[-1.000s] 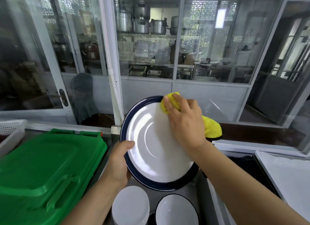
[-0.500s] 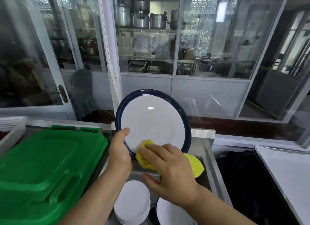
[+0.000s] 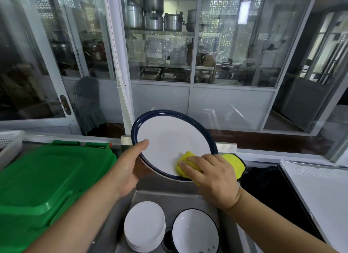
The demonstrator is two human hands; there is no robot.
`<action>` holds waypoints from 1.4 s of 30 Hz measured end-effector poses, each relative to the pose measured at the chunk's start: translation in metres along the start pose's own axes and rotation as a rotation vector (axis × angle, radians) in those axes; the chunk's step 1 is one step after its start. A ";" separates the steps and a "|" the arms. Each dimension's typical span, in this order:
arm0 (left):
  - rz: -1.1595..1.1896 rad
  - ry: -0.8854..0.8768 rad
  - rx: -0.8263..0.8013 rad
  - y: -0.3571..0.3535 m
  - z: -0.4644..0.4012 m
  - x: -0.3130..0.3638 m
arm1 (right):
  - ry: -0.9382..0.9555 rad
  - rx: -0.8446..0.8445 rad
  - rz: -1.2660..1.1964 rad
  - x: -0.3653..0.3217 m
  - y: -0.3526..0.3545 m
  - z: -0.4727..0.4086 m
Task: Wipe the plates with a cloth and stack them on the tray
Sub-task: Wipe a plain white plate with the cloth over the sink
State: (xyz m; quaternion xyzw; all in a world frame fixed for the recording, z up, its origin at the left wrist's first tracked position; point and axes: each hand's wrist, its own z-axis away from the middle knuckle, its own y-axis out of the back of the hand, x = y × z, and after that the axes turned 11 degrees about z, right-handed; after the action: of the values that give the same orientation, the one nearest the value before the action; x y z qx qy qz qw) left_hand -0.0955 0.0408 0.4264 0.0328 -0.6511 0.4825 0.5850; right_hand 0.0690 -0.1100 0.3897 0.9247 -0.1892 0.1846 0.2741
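A white plate with a dark blue rim (image 3: pixel 169 137) is held tilted above the steel sink (image 3: pixel 180 198). My left hand (image 3: pixel 131 164) grips its left edge, thumb on the white face. My right hand (image 3: pixel 211 173) presses a yellow cloth (image 3: pixel 230 158) against the plate's lower right part, fingers curled over the cloth. Down in the sink lie a stack of white plates (image 3: pixel 144 224) and a blue-rimmed white bowl (image 3: pixel 195 231).
A green plastic crate lid (image 3: pixel 43 181) fills the left side. A white perforated basket (image 3: pixel 9 139) sits at the far left. On the right are a dark recess (image 3: pixel 273 192) and a pale flat tray (image 3: pixel 320 194). Glass partitions stand behind the counter.
The plate has been turned over from its concave face to its flat white side. My right hand with the cloth moved from the plate's top to its bottom, then toward its lower right.
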 end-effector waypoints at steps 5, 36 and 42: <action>-0.934 -0.285 -0.014 0.019 0.013 0.010 | 0.018 -0.097 -0.023 0.011 0.006 0.001; -0.296 -0.213 -0.025 -0.015 -0.007 -0.021 | -0.483 -0.114 -0.252 0.002 0.006 -0.021; -0.317 -0.226 -0.091 -0.022 -0.005 -0.017 | -0.182 -0.053 -0.233 0.003 0.014 -0.039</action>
State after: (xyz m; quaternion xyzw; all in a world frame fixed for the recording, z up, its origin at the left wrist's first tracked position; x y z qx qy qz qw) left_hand -0.0734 0.0238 0.4253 0.1626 -0.7204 0.3476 0.5777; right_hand 0.0564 -0.0988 0.4275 0.9457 -0.1095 0.0622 0.2996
